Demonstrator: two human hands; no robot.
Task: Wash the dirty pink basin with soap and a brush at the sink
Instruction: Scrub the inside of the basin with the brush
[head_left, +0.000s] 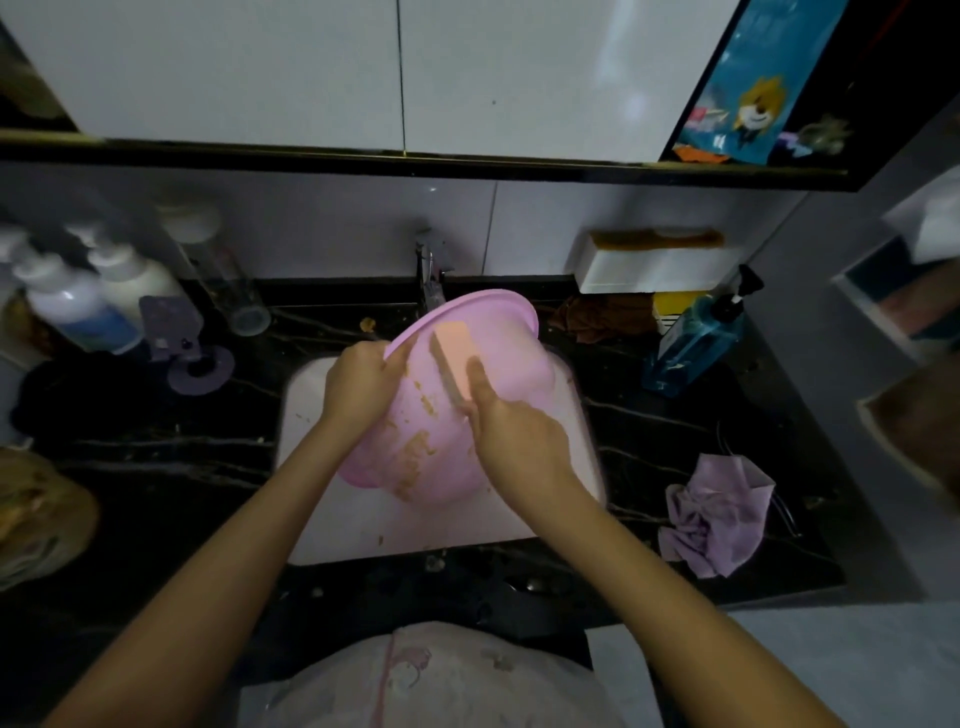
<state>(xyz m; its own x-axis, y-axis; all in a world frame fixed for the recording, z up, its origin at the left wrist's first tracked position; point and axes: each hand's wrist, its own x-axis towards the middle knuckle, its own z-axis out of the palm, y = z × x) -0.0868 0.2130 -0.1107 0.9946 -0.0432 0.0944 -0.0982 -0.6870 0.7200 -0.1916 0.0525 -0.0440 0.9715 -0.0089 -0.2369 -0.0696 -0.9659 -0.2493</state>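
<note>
The pink basin (514, 358) is tilted over the white sink (311, 415), its underside toward me and smeared with brown dirt. My left hand (361, 382) grips the basin's rim at its upper left. My right hand (511, 431) holds a peach-coloured brush (454, 345) flat against the basin's outer wall, with the forefinger stretched along its back. The tap (430, 275) stands just behind the basin.
A black marble counter (156, 467) surrounds the sink. White pump bottles (78, 306) and a purple holder (176, 338) stand at left. At right are a blue pump bottle (696, 338), a brown rag (602, 317), a white box (654, 265) and a crumpled lilac cloth (717, 514).
</note>
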